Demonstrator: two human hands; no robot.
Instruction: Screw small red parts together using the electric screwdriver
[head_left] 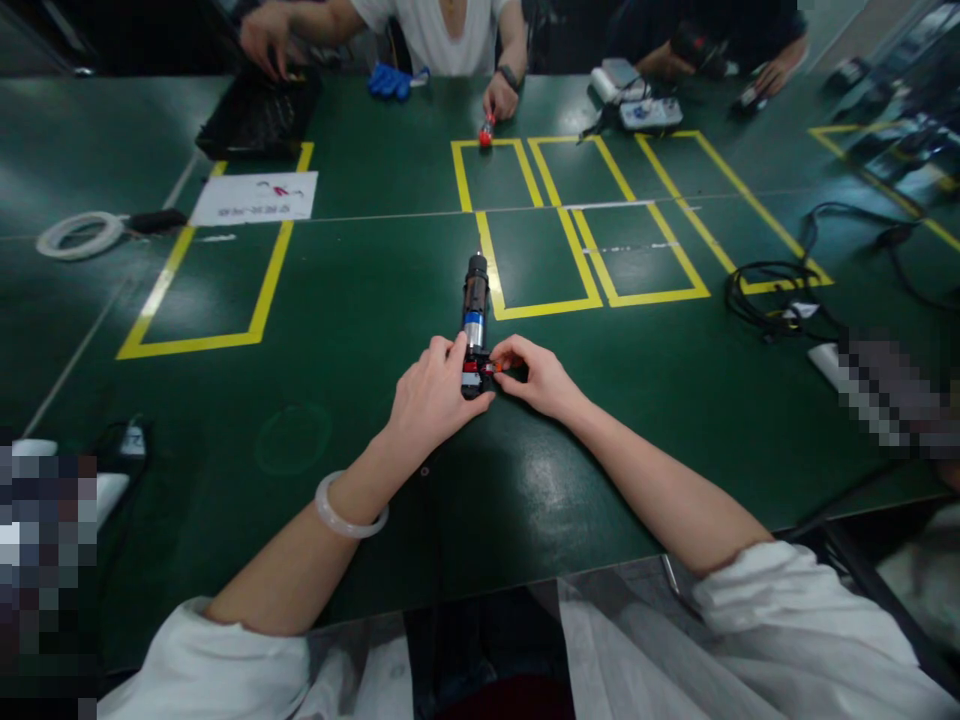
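On the green table, a slim cylindrical motor assembly (pixel 475 300) lies pointing away from me. It has a black far end with a thin shaft, a blue band, a silver section and a red and black near end. My left hand (pixel 431 395) is closed around the near end from the left, the thumb along its lower edge. From the right, my right hand (pixel 541 378) pinches a small orange-red part (pixel 495 368) against the assembly's side. The fingertips hide much of this part, and whether it is attached I cannot tell.
Yellow tape (pixel 551 308) marks rectangles on the table. A black tray (pixel 259 115), a printed sheet (pixel 255 197) and a coiled white tube (pixel 81 236) lie left. Black cables (pixel 772 300) lie right. Opposite, a person's hand (pixel 501 97) holds a small red-tipped item; blue gloves (pixel 390 82) lie nearby.
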